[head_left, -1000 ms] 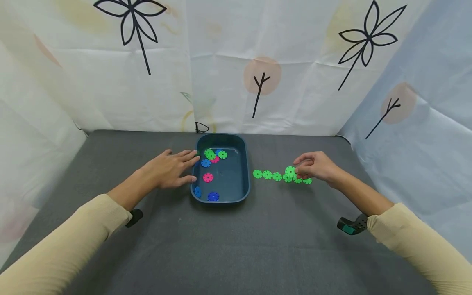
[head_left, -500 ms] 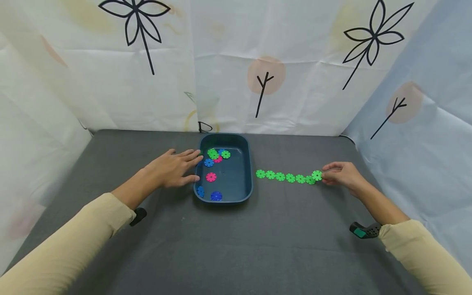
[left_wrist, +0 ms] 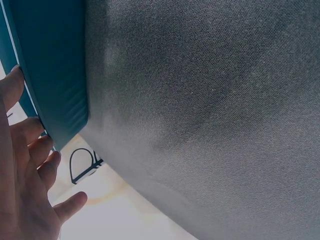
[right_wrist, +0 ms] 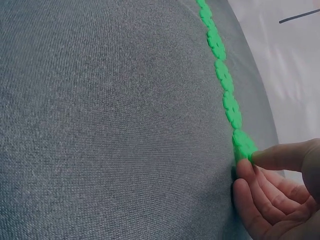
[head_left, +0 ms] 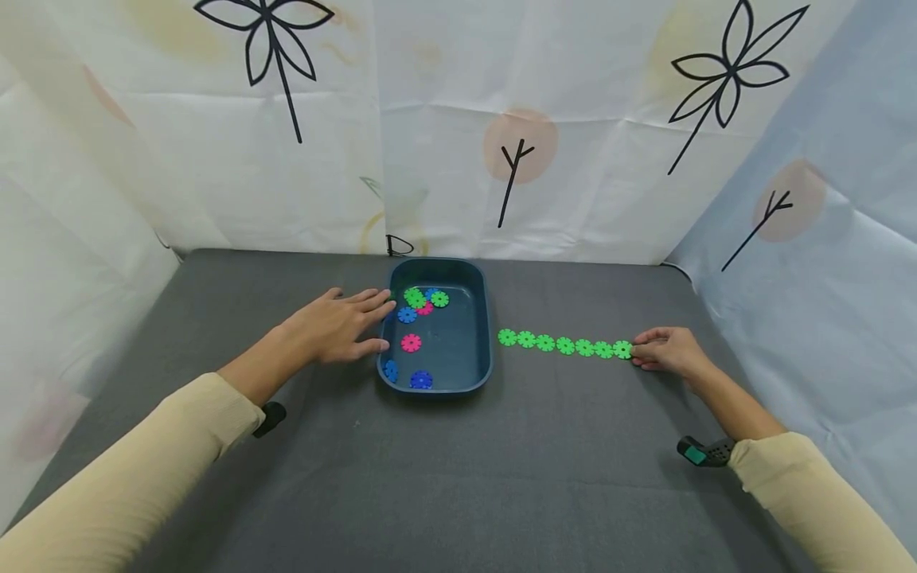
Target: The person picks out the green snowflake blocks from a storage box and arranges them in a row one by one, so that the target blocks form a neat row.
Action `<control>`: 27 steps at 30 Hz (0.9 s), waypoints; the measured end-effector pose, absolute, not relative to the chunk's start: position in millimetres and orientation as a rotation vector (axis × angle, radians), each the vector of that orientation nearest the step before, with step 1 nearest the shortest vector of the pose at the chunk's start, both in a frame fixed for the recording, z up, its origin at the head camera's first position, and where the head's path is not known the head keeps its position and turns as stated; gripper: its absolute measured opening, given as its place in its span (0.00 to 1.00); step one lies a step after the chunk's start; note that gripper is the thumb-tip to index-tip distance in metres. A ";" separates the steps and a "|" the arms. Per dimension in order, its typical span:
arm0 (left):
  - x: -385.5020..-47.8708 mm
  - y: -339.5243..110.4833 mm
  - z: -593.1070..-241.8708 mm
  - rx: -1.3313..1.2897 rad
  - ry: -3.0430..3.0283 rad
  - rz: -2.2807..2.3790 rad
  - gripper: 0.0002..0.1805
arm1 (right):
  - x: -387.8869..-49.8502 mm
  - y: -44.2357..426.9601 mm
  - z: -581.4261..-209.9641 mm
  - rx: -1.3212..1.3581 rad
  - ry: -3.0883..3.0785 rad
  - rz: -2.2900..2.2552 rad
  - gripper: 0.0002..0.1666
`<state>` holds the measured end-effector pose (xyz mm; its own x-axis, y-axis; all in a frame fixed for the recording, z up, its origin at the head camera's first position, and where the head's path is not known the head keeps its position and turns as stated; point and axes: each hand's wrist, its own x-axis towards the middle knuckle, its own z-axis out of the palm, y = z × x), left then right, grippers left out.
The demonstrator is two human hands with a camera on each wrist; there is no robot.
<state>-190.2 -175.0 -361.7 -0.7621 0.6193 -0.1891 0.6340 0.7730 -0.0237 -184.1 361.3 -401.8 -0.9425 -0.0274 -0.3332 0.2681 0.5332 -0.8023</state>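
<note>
My right hand pinches a green notched disc between thumb and fingers, at the right end of a row of several green discs lying on the table. In the right wrist view the pinched disc meets its neighbour in the row. My left hand rests with spread, straight fingers on the left rim of a dark blue bin; in the left wrist view its fingertips touch that rim. Inside the bin lie green discs, pink discs and blue discs.
The grey cloth-covered table runs back to a white printed curtain. Another curtain side closes off the right. The bin stands between my left hand and the row.
My right hand has moved right along the row and lowered its green disc from above the others to the row's right end. The left hand stays at the bin's rim.
</note>
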 end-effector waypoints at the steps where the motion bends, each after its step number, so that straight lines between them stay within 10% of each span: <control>1: -190.2 -175.3 -361.6 0.995 2.796 -0.131 0.41 | -184.4 361.6 -402.1 0.200 2.467 -1.373 0.21; 27: -189.1 -175.0 -360.9 1.018 2.807 -0.126 0.40 | -210.8 332.8 -358.6 0.141 2.576 -1.119 0.32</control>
